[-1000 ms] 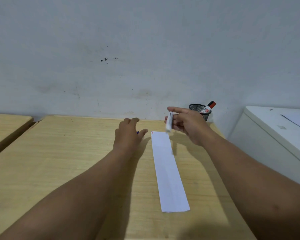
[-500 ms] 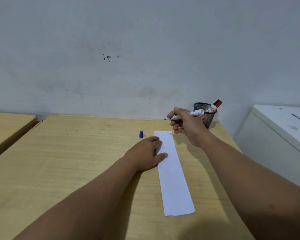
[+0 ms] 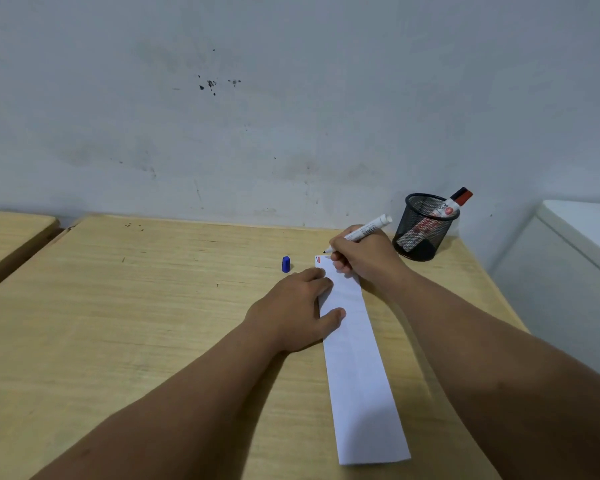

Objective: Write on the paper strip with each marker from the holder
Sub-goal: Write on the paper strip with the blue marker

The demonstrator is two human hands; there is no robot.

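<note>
Wooden desk (image 3: 153, 306), 2nd desk (image 3: 11, 233) at left; stained grey wall (image 3: 291, 98); white cabinet (image 3: 568, 258) at right.

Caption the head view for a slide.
Right hand poises uncapped marker at paper strip; left hand pins it.

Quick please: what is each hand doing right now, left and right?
Left hand: open, flat, pressing down the paper strip.
Right hand: closed around the uncapped marker, its tip just above the strip's far end.
</note>
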